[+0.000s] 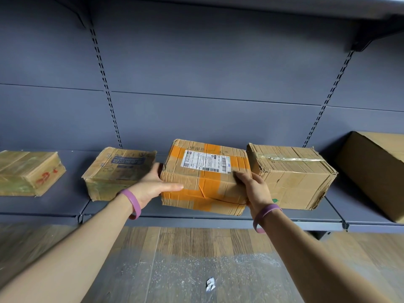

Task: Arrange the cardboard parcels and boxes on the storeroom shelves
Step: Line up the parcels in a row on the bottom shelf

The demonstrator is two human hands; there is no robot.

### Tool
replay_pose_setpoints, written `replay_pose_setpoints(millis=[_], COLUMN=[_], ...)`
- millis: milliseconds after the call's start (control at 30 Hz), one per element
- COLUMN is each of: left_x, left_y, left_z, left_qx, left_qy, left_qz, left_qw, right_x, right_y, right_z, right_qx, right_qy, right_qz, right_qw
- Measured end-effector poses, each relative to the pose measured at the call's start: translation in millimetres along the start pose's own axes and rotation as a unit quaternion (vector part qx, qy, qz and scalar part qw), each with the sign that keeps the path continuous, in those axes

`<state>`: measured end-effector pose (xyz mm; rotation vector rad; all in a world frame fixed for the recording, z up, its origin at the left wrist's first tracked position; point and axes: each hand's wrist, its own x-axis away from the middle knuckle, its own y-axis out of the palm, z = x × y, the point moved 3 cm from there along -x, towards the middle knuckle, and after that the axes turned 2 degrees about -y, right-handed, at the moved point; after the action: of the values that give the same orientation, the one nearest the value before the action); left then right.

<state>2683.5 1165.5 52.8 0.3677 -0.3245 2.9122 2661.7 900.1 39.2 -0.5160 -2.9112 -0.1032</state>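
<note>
A person holds an orange-taped parcel (205, 178) between both hands at the grey shelf's (196, 219) front edge. The left hand (150, 184) clasps its left side and the right hand (253, 189) grips its right corner. A plain box (293, 178) sits just beyond the right hand.

Label (205, 161) print on parcel (203, 191) is unreadable; edge crops large box (376, 171).

Dim even light, wide-angle bending at edges, forearms softly blurred, floor glare faint
</note>
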Motion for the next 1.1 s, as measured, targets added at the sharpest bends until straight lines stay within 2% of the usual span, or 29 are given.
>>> replay_pose_setpoints(millis=[133,300,367,633,800,900,1000,1100], left_x=[6.0,-1.4,0.1,3.8,3.0,1.7,-0.6,-4.1], left_y=[5.8,-3.7,-5.6,-2.2,-4.8,-5.8,-7.4,-11.3], left_z=[3.9,-1.0,-0.1,6.4,4.1,2.6,0.8,-0.2], left_qx=[0.100,0.169,0.153,0.130,0.093,0.030,-0.024,-0.038], left_qy=[-0.025,-0.043,-0.027,-0.002,0.007,0.012,0.010,0.006], left_qz=[-0.022,0.124,0.149,0.155,0.146,0.131,0.130,0.148], left_qw=[0.994,0.977,0.977,0.979,0.985,0.991,0.991,0.988], right_x=[-4.4,-4.7,-4.3,-6.3,-1.2,-0.5,-1.9,-3.0], right_y=[-3.0,-0.1,1.1,1.0,2.9,2.5,0.4,0.3], right_z=[0.0,1.1,1.5,4.1,-1.7,-6.8,-8.8,-11.5], right_qx=[-0.009,-0.018,-0.017,-0.023,-0.003,0.010,0.013,0.008], right_qy=[-0.006,-0.004,-0.005,-0.004,-0.033,-0.054,-0.039,-0.028], right_qz=[-0.007,-0.021,-0.026,-0.033,-0.051,-0.039,-0.019,0.008], right_qw=[1.000,1.000,1.000,0.999,0.998,0.998,0.999,1.000])
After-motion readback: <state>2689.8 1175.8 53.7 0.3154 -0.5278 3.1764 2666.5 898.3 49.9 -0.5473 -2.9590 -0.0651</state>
